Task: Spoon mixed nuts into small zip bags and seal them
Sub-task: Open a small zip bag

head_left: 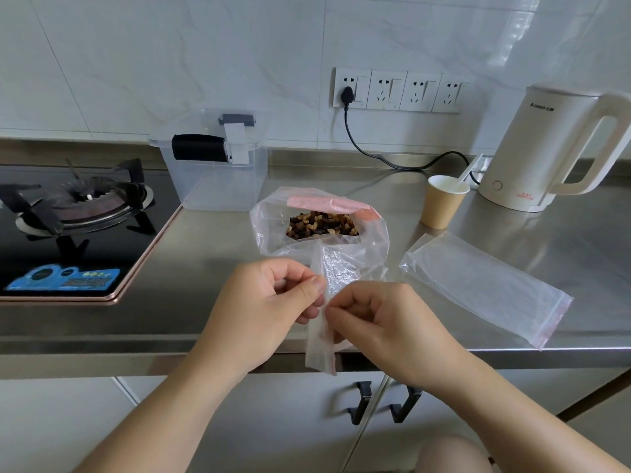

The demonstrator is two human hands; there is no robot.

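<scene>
At the counter's (205,288) near edge, I had both hands, left hand (269,302) and right hand (379,322), pinching a small zip bag's (321,339) mouth to open it; the nuts (322,225) sat just beyond, ready for scooping.

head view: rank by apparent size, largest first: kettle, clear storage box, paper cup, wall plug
1. kettle, though it runs off the right edge
2. clear storage box, close to the kettle in apparent size, so 1 and 2 are unsure
3. paper cup
4. wall plug
</scene>
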